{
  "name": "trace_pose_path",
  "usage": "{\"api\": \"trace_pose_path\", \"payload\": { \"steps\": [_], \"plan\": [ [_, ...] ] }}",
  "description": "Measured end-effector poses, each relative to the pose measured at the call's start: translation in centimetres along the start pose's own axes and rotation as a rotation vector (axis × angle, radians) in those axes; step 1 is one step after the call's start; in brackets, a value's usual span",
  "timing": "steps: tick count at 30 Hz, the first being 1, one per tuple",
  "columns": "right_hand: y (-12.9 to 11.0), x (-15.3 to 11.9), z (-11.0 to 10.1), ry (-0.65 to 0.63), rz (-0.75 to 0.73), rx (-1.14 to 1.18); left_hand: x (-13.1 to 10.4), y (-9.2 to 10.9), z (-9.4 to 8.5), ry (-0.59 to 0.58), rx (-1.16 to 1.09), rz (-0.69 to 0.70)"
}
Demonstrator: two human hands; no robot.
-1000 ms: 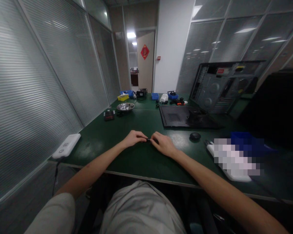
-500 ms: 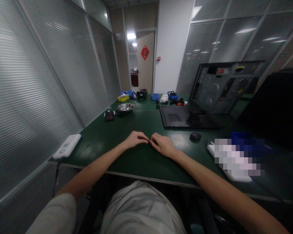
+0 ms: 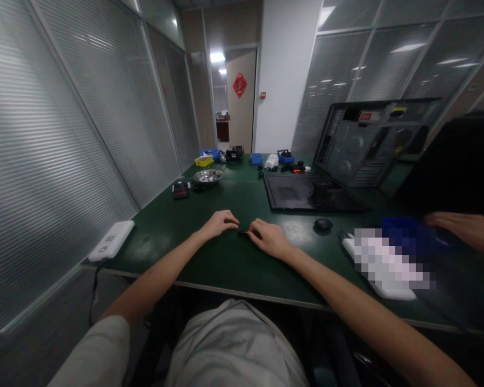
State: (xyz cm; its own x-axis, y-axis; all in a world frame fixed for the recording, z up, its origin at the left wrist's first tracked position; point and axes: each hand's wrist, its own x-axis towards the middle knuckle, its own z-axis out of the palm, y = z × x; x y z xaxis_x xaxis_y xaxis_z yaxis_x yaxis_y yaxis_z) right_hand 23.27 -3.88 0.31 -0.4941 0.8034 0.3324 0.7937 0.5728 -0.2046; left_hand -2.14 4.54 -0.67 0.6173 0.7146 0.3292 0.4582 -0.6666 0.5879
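My right hand (image 3: 268,239) rests on the green table (image 3: 210,263), its thumb and fingers pinching a small dark piece (image 3: 242,232) that sticks out to the left. What kind of piece it is, I cannot make out. Just left of it my left hand (image 3: 221,223) hovers low over the tabletop, fingers curved and a little apart from the thumb. Nothing shows between them, and a narrow gap separates its fingertips from the dark piece. A black computer mouse (image 3: 323,224) lies to the right of my right hand.
Beyond my hands lie a black panel (image 3: 284,193) and an open computer case (image 3: 357,145). A metal bowl (image 3: 208,177) and a dark box-like device (image 3: 181,190) stand back left. White power strips flank me. At right, another person's hand (image 3: 463,228) reaches by a blue bin (image 3: 407,231).
My left hand has drawn slightly left and up, its fingertips leaving the small dark piece, which stays in my right hand. Another person's hand has come in from the right.
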Motion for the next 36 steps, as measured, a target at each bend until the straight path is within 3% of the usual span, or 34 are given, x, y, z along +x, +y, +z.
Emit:
{"api": "trace_pose_path", "payload": {
  "steps": [8,14,19,22,25,31,33,36],
  "plan": [
    [0.2,-0.1,0.0,0.023,0.01,0.028,-1.1,3.5,0.3,-0.076,0.007,0.169],
    [0.2,-0.2,-0.2,0.022,0.005,0.028,-1.3,2.5,-0.1,-0.008,0.066,0.081],
    [0.1,-0.2,-0.5,0.006,0.01,0.036,-1.3,1.8,-0.4,-0.067,0.085,0.042],
    [0.1,-0.2,-0.6,-0.012,0.022,0.039,-1.3,-0.1,-2.1,-0.057,0.111,-0.004],
    [0.1,-0.3,-0.8,-0.01,0.008,0.05,-2.3,-3.7,-5.9,0.05,0.204,-0.162],
    [0.2,-0.3,-0.6,0.001,0.002,0.052,-8.2,-12.3,-14.3,0.356,0.544,-0.63],
    [0.2,-0.2,-0.6,0.008,-0.003,0.056,-9.9,-14.0,-15.7,0.425,0.598,-0.736],
    [0.2,-0.2,-0.6,0.004,0.0,0.062,-10.9,-15.1,-16.3,0.443,0.597,-0.805]
  ]
}}
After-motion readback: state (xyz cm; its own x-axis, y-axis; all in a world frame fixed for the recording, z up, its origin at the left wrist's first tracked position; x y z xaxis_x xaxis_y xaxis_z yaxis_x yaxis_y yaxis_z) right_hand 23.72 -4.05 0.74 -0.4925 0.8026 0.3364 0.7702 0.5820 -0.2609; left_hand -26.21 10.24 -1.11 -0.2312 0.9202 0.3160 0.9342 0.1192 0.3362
